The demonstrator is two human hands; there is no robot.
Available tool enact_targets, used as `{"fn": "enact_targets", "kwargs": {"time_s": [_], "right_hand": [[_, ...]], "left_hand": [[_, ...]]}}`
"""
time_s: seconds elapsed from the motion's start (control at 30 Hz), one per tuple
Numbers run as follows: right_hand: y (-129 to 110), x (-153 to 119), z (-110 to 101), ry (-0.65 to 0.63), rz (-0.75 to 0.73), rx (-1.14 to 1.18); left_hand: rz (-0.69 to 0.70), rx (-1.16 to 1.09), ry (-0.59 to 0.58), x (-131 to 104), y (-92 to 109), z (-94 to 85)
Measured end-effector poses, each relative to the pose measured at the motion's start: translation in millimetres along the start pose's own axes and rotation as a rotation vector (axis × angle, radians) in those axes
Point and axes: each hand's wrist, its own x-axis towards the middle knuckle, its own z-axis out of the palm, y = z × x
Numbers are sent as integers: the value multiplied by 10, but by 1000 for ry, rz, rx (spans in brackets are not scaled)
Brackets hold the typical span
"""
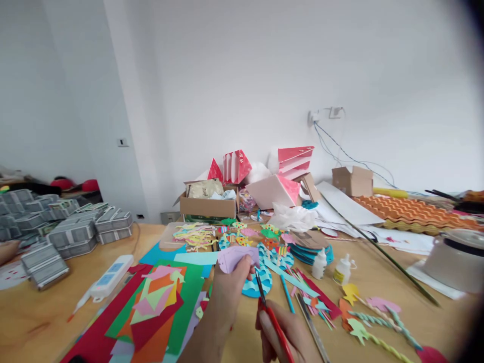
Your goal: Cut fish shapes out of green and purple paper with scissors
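Note:
My left hand is closed on a piece of purple paper, pinched between thumb and fingers above the middle of the table. In my right hand, just below and to the right, is a pair of red-handled scissors. Their dark blades point up toward the lower right edge of the paper; I cannot tell whether they touch it. Behind the paper lie blue wave-patterned paper discs and several small colourful paper fish. Coloured paper sheets and scraps are layered left of my left hand.
White glue bottles stand to the right, near stacked blue-edged discs and twisted paper strands. A glue gun and bundled card stacks lie left. Cardboard boxes line the wall. At the far left edge another person's hand shows.

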Motion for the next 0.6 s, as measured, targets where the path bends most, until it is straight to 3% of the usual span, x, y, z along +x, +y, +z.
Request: {"fn": "enact_targets", "kwargs": {"time_s": [0.3,0.47,0.6], "right_hand": [[126,102,102,59,-19,44],[121,82,135,124,-35,105],[67,50,114,153,-38,146]], "left_hand": [[38,-135,149,-205,56,72],[24,-339,155,-224,-104,156],[18,-378,157,-249,-173,209]]}}
